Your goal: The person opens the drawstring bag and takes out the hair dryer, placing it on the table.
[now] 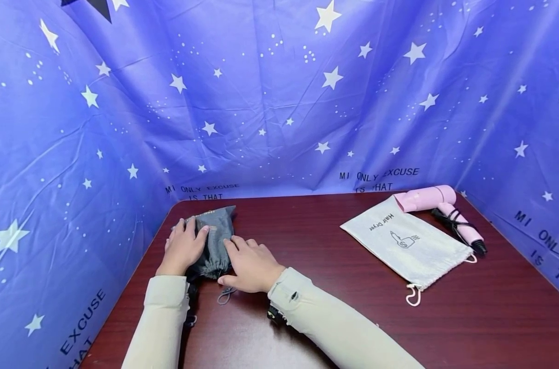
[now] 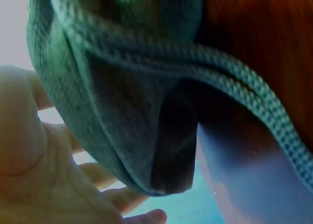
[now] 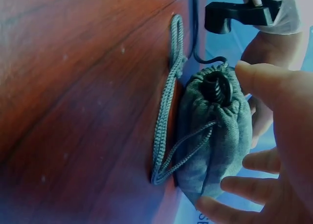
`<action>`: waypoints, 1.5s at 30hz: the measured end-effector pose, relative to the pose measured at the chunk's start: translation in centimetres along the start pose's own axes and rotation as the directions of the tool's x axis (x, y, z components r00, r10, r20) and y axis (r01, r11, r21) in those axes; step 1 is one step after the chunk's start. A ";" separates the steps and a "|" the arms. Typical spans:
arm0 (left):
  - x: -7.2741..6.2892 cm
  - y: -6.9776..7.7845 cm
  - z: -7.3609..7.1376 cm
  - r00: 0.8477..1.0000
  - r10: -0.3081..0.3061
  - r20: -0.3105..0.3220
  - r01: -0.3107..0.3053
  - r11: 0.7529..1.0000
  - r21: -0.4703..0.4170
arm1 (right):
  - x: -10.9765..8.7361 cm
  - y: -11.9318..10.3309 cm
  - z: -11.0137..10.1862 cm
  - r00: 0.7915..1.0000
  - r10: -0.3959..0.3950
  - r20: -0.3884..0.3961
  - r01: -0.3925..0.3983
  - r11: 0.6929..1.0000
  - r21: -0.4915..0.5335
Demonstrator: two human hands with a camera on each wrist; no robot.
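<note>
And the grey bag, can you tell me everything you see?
The grey bag looks like cloth, with small yellowish print, a gathered mouth and loose cords. It bulges, and something dark and ribbed shows in its mouth. It lies at the left of the table, mouth toward the person. The left hand rests on it; the right hand seems to touch its other side.

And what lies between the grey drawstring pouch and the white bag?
The head view shows the right hand at the edge of the grey drawstring pouch, then bare tabletop up to the white bag.
</note>
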State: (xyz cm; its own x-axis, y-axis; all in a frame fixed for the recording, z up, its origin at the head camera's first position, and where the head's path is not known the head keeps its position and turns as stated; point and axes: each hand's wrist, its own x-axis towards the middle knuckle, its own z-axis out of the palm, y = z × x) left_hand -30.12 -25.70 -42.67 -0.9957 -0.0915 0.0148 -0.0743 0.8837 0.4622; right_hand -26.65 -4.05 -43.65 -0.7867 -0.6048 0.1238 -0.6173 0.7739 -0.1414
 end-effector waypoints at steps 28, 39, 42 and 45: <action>0.6 -0.5 0.4 0.999 0.025 -0.023 -0.025 1.000 0.005 | 1.4 -1.1 1.0 1.000 0.021 -0.017 -0.021 0.999 -0.032; 0.5 -0.9 0.4 1.000 0.005 0.010 -0.005 1.000 0.024 | 1.5 -1.3 0.8 0.999 -0.038 0.008 0.038 0.999 -0.014; 0.3 -1.0 0.4 1.000 -0.003 0.006 0.003 0.999 0.040 | 1.6 -1.4 0.9 0.999 -0.040 0.036 0.040 0.999 -0.002; 0.2 -0.8 0.5 1.000 -0.005 0.002 0.005 0.999 0.051 | 1.5 -1.4 0.9 0.998 -0.025 0.060 0.025 1.000 -0.007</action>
State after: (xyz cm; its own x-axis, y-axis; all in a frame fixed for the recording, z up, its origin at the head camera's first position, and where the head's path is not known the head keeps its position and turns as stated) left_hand -30.30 -26.21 -43.47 -0.9954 -0.0953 0.0110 -0.0821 0.9053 0.4167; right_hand -27.00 -6.23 -44.14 -0.7704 -0.6340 0.0676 -0.6368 0.7598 -0.1310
